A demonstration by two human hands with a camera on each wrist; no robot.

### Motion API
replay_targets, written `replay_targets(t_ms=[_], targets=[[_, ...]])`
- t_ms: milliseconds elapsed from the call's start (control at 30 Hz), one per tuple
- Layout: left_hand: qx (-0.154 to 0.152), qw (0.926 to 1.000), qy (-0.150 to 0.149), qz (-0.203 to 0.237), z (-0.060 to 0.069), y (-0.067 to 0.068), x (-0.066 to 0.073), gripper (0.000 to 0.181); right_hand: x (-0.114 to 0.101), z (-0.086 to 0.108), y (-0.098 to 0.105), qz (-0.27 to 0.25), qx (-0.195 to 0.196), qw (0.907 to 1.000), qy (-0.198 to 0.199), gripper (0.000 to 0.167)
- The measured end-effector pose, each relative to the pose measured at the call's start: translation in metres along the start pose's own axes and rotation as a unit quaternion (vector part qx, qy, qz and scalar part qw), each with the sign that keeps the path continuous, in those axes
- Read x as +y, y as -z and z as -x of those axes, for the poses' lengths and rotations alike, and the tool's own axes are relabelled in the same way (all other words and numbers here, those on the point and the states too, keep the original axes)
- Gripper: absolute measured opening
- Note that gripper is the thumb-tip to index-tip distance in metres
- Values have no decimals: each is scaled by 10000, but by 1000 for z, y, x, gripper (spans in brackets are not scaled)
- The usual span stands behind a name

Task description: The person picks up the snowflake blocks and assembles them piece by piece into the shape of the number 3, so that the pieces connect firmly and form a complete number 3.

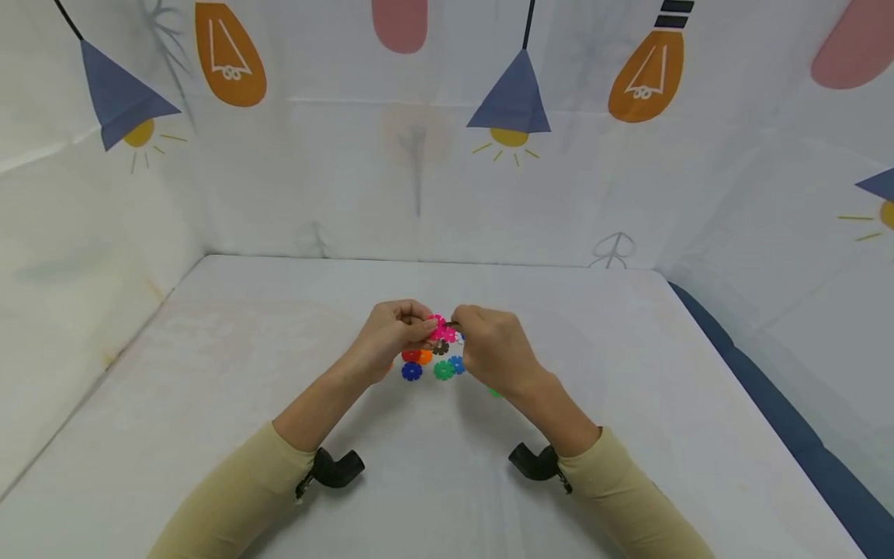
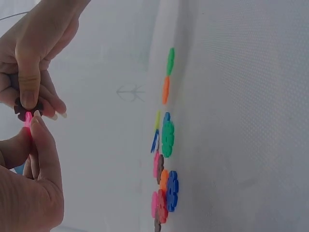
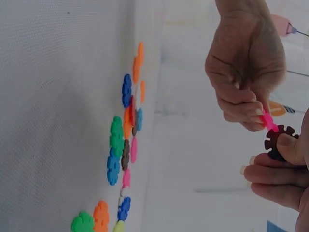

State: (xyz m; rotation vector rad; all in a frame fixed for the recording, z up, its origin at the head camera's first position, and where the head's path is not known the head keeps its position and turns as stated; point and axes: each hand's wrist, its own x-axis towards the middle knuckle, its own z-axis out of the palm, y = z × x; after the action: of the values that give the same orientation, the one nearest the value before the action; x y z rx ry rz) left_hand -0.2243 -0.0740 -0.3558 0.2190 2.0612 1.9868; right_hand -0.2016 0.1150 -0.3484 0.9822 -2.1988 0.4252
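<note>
My left hand [image 1: 394, 334] pinches a pink notched plastic disc [image 3: 268, 121], flower-shaped, between thumb and fingers, up off the table. Facing it, my right hand [image 1: 499, 349] grips a dark brown disc [image 3: 279, 141] of the same kind under its thumb. The two discs meet edge to edge; whether their slots are locked together I cannot tell. Below the hands lie loose discs, among them a dark blue one [image 1: 412, 371], a green one [image 1: 443, 370] and a light blue one [image 1: 457, 365]. In the head view, the right hand partly covers another green disc [image 1: 495, 393].
A white table [image 1: 433, 481] spreads under both arms, with a white printed backdrop [image 1: 335, 171] behind it. Black curved devices [image 1: 338, 470] sit at both wrists. Dark blue padding [image 1: 768, 388] runs along the table's right side.
</note>
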Motion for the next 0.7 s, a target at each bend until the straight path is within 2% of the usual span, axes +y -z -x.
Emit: replay_targets(t_ms=[333,567,700], targets=[[30,10000,11,-48,1,-1,-2,11,2,3,-8,-111,-17,9999,60,18],[26,9999,53,-110,1,0,-5,9,6,6,-13,-135,-182,9994,262,20],[-140,9999,15,36,-2,1,-4,12,11,5,-10,-328,-268,9990,154,22]])
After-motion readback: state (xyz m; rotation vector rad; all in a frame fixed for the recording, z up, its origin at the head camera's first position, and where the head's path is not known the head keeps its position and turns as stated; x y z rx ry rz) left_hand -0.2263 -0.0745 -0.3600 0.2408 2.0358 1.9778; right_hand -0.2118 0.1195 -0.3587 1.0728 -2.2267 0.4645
